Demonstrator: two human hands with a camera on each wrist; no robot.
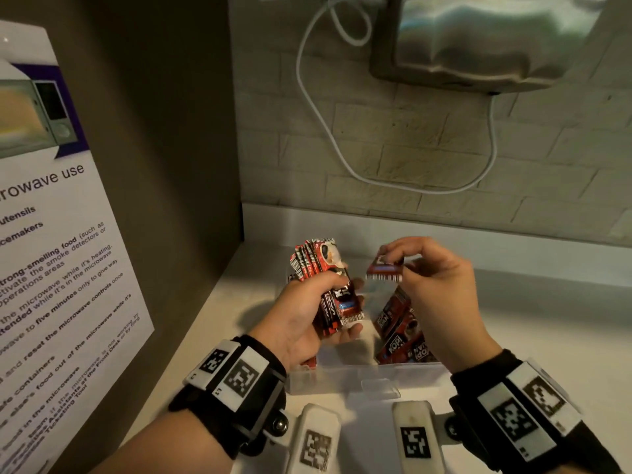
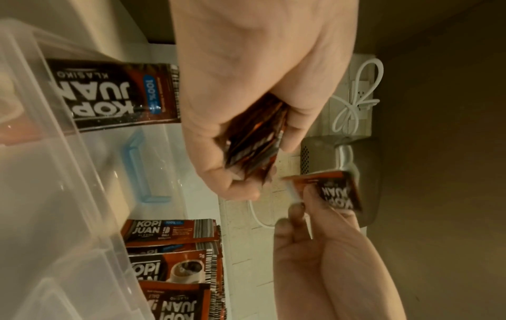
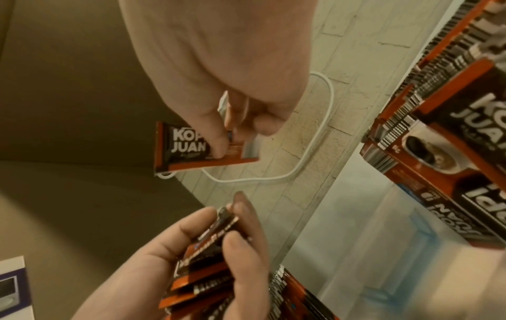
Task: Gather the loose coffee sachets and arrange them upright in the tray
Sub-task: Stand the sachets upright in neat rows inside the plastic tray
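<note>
Overhead, a metal appliance [image 1: 478,39] hangs on the brick wall [image 1: 427,138], with a white cable [image 1: 328,131] looping down beneath it. To our left, a printed notice on microwave use [image 1: 58,234] covers the side panel. Below us lies the pale surface [image 1: 530,330], and on it sits the clear plastic tray [image 1: 359,378], its near wall toward us.

Inside the tray, one row of coffee sachets [image 1: 313,260] stands upright at the far left, and a second group of sachets [image 1: 400,331] leans at a tilt on the right side. We can read "KOPI JUAN" on several of them in the left wrist view.

Our left hand [image 1: 307,313] is above the tray, fingers and thumb curled round a bundle of sachets [image 1: 338,307] gathered together; the right wrist view shows their edges fanned slightly between thumb and fingers. Our right hand [image 1: 431,278] is raised just beside it, a little apart, pinching a single sachet [image 1: 384,270] between thumb and fingertips, held roughly level above the tray. The single sachet does not touch the bundle.
</note>
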